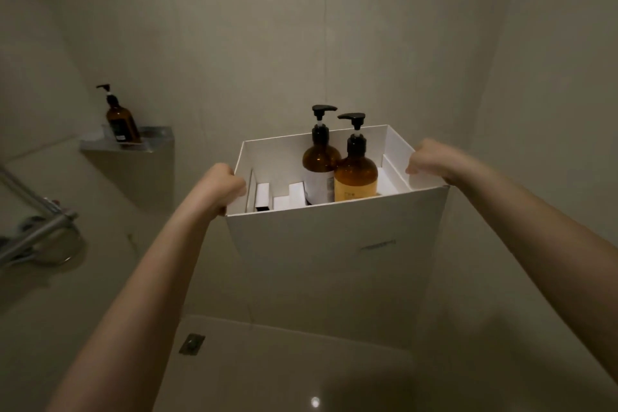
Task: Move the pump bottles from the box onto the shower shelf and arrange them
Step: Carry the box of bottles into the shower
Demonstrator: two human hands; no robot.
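I hold a tall white box up in front of me in the shower. My left hand grips its left rim and my right hand grips its right rim. Two amber pump bottles with black pumps stand inside at the back right: a darker one and a lighter one touching it. White cardboard dividers fill the box's left part. A third amber pump bottle stands on the corner shower shelf at the left.
A chrome shower mixer and rail juts from the left wall. A floor drain lies below on the pale shower floor. Plain tiled walls surround me.
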